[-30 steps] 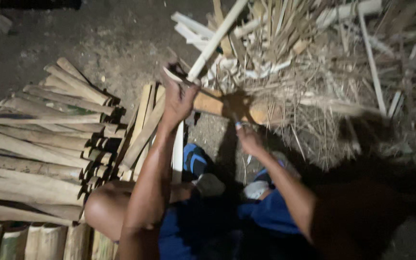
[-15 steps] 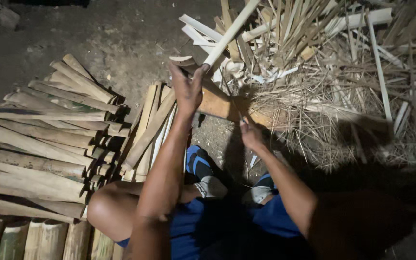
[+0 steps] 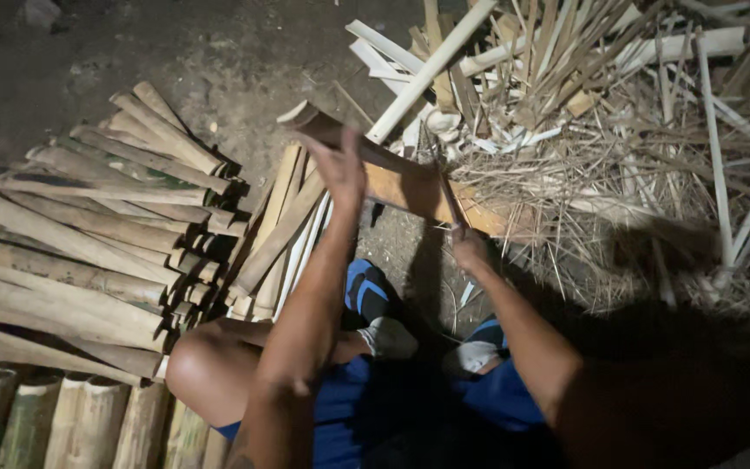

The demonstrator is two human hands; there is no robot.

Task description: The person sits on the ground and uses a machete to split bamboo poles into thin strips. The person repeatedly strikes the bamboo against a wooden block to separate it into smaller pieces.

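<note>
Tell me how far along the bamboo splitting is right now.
Done: a large stack of split bamboo slats lies on the person's left, and shavings and offcuts are heaped on the right. In hand: the left hand steadies a bamboo piece while the right hand works a blade into it. Left: a row of bamboo sections at the bottom left looks unsplit.

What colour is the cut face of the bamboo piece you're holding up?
Orange-tan on the split face of the bamboo piece, browner at the end by the left hand; only the head view shows it.
</note>
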